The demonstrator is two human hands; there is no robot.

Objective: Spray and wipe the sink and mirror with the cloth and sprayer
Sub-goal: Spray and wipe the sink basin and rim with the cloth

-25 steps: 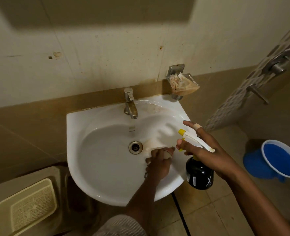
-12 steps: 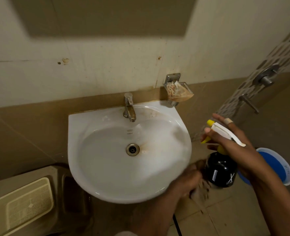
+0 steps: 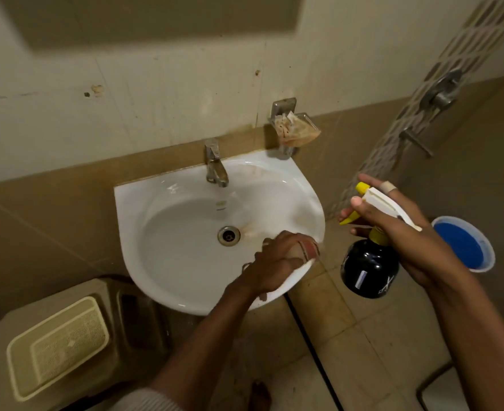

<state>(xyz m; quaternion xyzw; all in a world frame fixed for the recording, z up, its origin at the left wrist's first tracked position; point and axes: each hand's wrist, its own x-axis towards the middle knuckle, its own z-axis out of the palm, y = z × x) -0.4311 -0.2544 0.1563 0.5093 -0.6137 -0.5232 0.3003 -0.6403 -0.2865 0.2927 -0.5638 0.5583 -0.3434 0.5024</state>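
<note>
1. Nearest the viewer, a cloth is pressed against the right front rim of the white sink by the left hand, fingers clamped over it, apparently for wiping.
2. Just right of the sink, clear of its rim, a black spray bottle is gripped at the neck by the right hand, fingers at its yellow trigger, seemingly kept ready.
3. Behind the sink's basin stands the tap; no mirror glass can be made out.

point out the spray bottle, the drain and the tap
spray bottle (image 3: 369,268), head view, on its round black body
drain (image 3: 229,235), head view, on the metal ring at the basin bottom
tap (image 3: 216,164), head view, on the metal spout
</note>
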